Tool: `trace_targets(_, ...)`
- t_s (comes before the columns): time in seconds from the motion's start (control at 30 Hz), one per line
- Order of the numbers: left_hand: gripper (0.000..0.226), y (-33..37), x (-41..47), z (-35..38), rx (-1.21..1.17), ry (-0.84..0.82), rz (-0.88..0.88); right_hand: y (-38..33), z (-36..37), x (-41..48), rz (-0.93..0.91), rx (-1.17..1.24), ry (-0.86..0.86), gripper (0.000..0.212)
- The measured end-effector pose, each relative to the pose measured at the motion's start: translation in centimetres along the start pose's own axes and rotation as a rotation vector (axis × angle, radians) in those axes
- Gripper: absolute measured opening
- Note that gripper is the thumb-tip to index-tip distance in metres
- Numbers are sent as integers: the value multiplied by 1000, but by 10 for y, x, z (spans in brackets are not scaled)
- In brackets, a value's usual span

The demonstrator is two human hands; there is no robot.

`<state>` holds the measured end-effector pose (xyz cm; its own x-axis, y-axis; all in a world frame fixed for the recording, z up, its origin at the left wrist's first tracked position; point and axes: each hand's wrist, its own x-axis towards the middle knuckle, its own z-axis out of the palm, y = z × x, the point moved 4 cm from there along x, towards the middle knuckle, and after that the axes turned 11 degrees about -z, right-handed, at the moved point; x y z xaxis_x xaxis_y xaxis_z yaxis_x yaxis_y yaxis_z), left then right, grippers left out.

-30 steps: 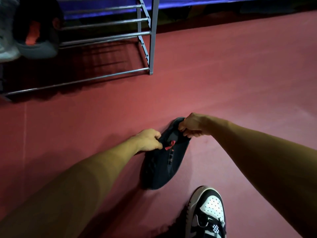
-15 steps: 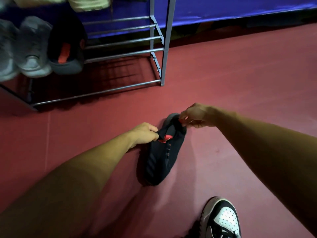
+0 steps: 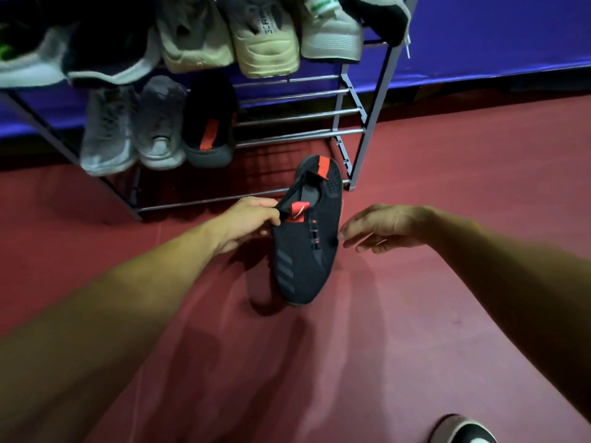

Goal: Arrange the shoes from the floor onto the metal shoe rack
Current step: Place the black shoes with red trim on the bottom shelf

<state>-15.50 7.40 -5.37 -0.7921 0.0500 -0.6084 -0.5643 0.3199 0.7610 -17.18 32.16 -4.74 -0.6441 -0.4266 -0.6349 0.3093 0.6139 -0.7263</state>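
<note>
Now pinches collar of black shoe (image 3: pixel 303 263) with left hand (image 3: pixel 249 222) (heel toward rack (image 3: pixel 348 131)); holds right hand (image 3: pixel 383 228) slack, empty, beside it.

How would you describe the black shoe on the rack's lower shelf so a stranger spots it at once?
Find the metal shoe rack and look at its lower shelf. Three shoes sit at the left end; the black shoe is the rightmost. Unlike the two grey sneakers beside it, it has a red heel strip.
</note>
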Motion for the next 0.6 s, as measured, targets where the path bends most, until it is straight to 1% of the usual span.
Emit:
trace_targets(0.07, 27, 4, 0, -7, -83, -6, 5, -9, 8, 5, -30, 28, -74, 14)
trace_targets(0.13, 24, 8, -1, -18, -146, 23, 21, -18, 12, 12, -79, 69, -54, 8)
trace_targets(0.27, 21, 12, -3, -36, -238, 57, 43, -36, 8, 24, -204, 159, 16, 12)
trace_targets(0.4, 19, 15, -5, -48, -303, 3, 23, -54, 0, 32, -271, 235, 58, 10)
trace_targets(0.47, 11, 16, -5, -51, -295, -17, 7, -62, -3, 37, -281, 268, 97, 5)
trace_targets(0.5, 8, 15, -5, -52, -288, -25, -5, -66, -4, 40, -283, 287, 118, 7)
trace_targets(0.57, 15, 14, -3, -54, -278, -40, -30, -73, -6, 47, -285, 329, 169, 16)
trace_targets(0.6, 19, 15, -3, -54, -281, -48, -37, -77, -7, 51, -287, 351, 191, 17)
